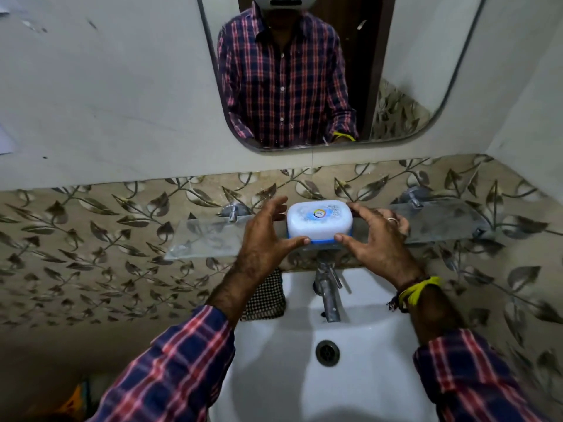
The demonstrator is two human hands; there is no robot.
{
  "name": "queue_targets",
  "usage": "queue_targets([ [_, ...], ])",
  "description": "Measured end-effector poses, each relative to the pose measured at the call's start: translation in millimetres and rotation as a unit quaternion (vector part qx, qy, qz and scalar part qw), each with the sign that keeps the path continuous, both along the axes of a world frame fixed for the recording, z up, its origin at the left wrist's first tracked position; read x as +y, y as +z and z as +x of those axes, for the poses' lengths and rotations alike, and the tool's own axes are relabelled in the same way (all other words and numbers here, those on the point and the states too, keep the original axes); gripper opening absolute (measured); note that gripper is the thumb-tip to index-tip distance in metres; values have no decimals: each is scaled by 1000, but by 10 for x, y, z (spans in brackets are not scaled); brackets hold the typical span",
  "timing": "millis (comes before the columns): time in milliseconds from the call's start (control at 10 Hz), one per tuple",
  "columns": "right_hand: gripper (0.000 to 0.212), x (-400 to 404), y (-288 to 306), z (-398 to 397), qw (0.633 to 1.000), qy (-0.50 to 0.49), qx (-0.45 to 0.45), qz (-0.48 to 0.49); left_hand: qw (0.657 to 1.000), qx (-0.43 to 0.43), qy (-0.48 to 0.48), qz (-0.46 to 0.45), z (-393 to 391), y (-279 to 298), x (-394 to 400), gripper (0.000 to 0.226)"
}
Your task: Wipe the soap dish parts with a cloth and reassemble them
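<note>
A closed soap dish (320, 222), white lid with a round coloured sticker over a blue base, sits on the glass shelf (201, 242) above the basin. My left hand (268, 236) is at its left side, thumb touching the blue base's front edge and fingers spread behind the lid. My right hand (374, 236), wearing a ring, mirrors it on the right side, thumb on the front edge. Both hands cup the dish with fingers apart. A dark checked cloth (266, 296) lies on the basin's left rim, partly hidden by my left forearm.
A metal tap (329, 293) stands below the shelf over the white basin (380, 360) with its drain (327, 353). A mirror (304, 71) hangs above, reflecting a person in a checked shirt. Leaf-patterned tiles cover the wall; two shelf brackets (231, 211) hold the glass.
</note>
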State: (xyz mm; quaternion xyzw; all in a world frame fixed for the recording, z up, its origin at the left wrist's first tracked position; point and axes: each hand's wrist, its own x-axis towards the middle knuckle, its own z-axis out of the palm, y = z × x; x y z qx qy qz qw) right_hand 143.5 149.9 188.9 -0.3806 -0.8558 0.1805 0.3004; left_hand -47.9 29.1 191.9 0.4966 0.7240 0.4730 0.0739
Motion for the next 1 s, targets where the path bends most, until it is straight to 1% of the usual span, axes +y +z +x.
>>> queue_targets([
  [100, 69, 14, -30, 4, 1000, -2, -19, 7, 998, 40, 57, -8, 82, -17, -63, 89],
  [200, 73, 27, -68, 17, 1000, -2, -2, -6, 994, 56, 89, -14, 156, -32, -100, 84],
  [400, 77, 56, -89, 49, 1000, 0, 20, -15, 991, 41, 129, -15, 238, -56, -109, 83],
  [700, 76, 13, -115, 67, 1000, 0, 31, -6, 987, 38, 155, -12, 361, -77, -128, 82],
  [800, 74, 8, -132, 87, 998, -12, 51, 20, 985, 47, 165, -11, 385, -97, -151, 84],
  [900, 67, -122, -149, 171, 994, -13, 78, 71, 978, 79, 190, 13, 527, -107, -278, 83],
  [1000, 56, -235, -173, 184, 988, -16, 116, 104, 970, 121, 208, 33, 585, -175, -355, 77],
])
